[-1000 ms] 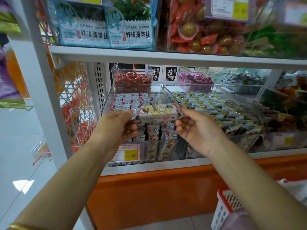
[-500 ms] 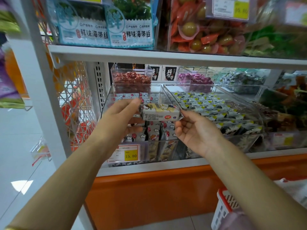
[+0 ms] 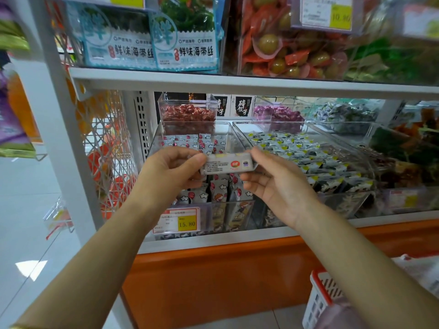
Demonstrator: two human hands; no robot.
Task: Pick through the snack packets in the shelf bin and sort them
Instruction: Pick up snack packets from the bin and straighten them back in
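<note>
While hovering above the shelf bin (image 3: 209,218), toward its front wall, holds one snack packet (image 3: 226,163) up clear of the pile, long side level, small print and red badge facing out. Pinches it at both ends: with the left hand (image 3: 171,169), curled round the left end, thumb over the top; with the right hand (image 3: 278,184), thumb and fingertips closed on the right end. Clamps both on that same packet, then, and leaves neither free. Seems to be reading the label, judging by the tilt toward the eye.

Leaves plenty below in the bin: red-and-white cloud packets (image 3: 221,188), standing in rows toward the back wall, tumbled against the front wall behind the yellow price tag (image 3: 177,220). Has a second bin (image 3: 370,167) just beside on the right, full of dark-and-yellow packets (image 3: 297,150) in tidy lines.

Looks to be weighing up a stray, paler than the cloud packets, touch of yellow on top, though only a guess. Early going, by the look: one packet out, nothing visibly set aside, most of the bin not yet gone through. Must decide where to drop it next: back in, or across to another bin. Catches a corner of a red-and-white basket (image 3: 323,298) at lower right; contents too blurred to call.
</note>
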